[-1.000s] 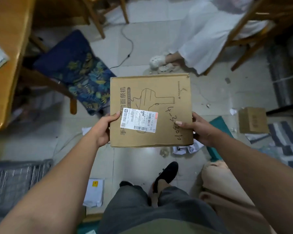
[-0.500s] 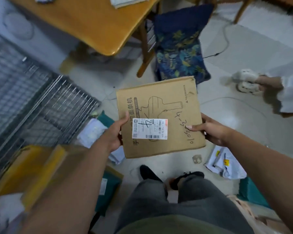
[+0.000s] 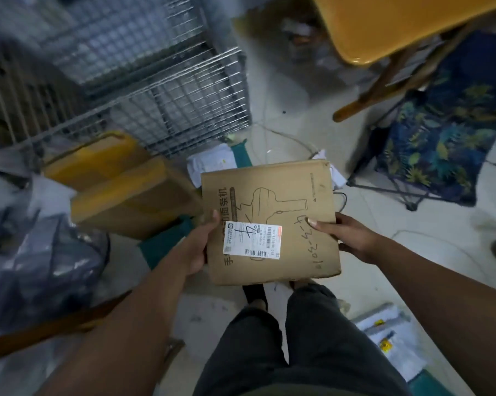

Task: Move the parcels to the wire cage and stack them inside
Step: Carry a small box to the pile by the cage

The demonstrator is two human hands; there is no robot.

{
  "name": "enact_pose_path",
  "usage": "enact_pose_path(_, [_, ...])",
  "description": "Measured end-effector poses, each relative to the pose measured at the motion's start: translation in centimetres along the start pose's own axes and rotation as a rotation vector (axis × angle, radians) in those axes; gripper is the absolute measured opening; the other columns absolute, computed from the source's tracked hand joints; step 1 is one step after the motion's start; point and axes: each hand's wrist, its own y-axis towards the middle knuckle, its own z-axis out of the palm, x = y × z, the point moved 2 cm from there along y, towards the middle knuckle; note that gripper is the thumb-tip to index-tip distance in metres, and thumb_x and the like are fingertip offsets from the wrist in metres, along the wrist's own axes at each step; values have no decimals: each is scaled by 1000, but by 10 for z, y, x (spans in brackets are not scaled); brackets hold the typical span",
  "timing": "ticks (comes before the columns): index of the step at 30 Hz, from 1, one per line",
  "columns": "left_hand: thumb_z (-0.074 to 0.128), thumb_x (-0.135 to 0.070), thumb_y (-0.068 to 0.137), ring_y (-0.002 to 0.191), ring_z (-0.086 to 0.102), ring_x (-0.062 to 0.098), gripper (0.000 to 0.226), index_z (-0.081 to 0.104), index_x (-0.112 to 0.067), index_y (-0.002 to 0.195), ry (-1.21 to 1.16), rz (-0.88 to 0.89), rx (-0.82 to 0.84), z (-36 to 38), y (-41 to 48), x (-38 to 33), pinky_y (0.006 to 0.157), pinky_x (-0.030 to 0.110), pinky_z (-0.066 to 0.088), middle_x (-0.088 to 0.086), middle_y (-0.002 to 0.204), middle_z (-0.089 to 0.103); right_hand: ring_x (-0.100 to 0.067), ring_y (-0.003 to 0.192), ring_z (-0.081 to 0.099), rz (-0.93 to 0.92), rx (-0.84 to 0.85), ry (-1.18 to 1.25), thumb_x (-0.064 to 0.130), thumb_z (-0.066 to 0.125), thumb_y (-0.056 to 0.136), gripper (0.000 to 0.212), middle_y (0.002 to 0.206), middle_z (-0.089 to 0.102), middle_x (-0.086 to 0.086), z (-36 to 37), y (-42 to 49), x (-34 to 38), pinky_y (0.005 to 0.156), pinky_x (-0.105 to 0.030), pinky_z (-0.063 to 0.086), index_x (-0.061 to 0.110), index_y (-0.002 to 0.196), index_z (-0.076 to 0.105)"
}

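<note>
I carry a flat brown cardboard parcel (image 3: 272,207) with a white shipping label and handwritten numbers, held level above the floor in front of my legs. My left hand (image 3: 197,247) grips its left edge, thumb on top. My right hand (image 3: 346,238) grips its right edge, thumb on the top face. The wire cage (image 3: 161,90) stands at the upper left, blurred, its mesh panel slanting down toward the floor. The cage is well apart from the parcel, up and to the left.
Brown and yellow-taped boxes (image 3: 127,192) lie left of the parcel. Grey plastic bags (image 3: 41,261) pile at far left. A wooden table (image 3: 398,21) and a blue floral folding chair (image 3: 446,132) stand at upper right. White mailers (image 3: 389,338) and cables litter the tiled floor.
My view has swung left: the wire cage and the boxes beside it have come closer and moved toward centre. The seated person has left view. Both hands keep the same hold on the parcel.
</note>
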Motion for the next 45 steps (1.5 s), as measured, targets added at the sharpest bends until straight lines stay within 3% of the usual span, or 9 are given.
enact_pose_path(4, [53,-63,98,123,67,32,57,67,-22,136,-100,-26,-115,-26,27,33,112,56,46,8,128,74,-18,112,73,58,80,-142,45,87,79,59,118,78,7,10,57,16,95,-39,58,27,132,67])
enact_pose_path(13, [49,-77,91,110,73,27,58,73,-31,116,-168,-164,-308,-79,163,97,100,52,56,0,110,80,-13,99,78,253,124,-268,47,94,71,69,112,80,6,33,229,-13,77,-33,62,22,130,67])
enact_pose_path(18, [44,-76,95,107,72,28,62,71,-27,121,-127,-178,-354,-115,283,118,99,50,56,3,113,78,-20,111,73,267,84,-294,48,92,69,66,112,80,5,43,342,-49,93,-44,59,22,125,70])
enact_pose_path(23, [43,-73,98,110,70,29,61,66,-26,130,-148,-184,-348,-145,388,137,104,54,53,4,115,77,-23,117,69,274,57,-318,38,87,81,58,120,77,0,45,443,-76,108,-51,51,19,132,67])
enact_pose_path(29, [44,-70,99,98,71,22,50,72,-29,106,-124,-167,-364,-171,473,156,89,42,55,-7,89,79,-21,115,70,257,80,-318,39,89,78,55,114,80,3,44,536,-99,104,-48,52,23,126,68])
enact_pose_path(37, [45,-59,105,93,69,21,42,68,-25,113,-55,-99,-522,-195,514,169,75,29,50,-4,99,73,-21,116,69,266,128,-279,28,87,83,52,117,78,3,65,578,-129,88,-37,57,22,129,63])
enact_pose_path(40, [38,-56,108,102,63,25,52,62,-18,135,7,-95,-553,-198,523,172,85,32,44,0,110,65,-24,123,65,277,110,-253,33,82,88,51,127,74,-1,74,579,-135,103,-47,52,22,133,60])
enact_pose_path(42, [35,-57,109,99,60,24,54,60,-18,138,43,-111,-575,-200,525,172,86,33,42,2,113,63,-26,128,62,296,84,-244,42,80,89,65,133,70,-2,80,579,-136,113,-55,45,19,143,54])
enact_pose_path(45, [44,-53,107,101,63,25,47,59,-24,140,33,-92,-584,-201,526,170,89,35,50,5,125,68,-27,128,61,296,36,-249,46,79,89,71,135,68,-3,87,580,-134,116,-59,42,18,147,49])
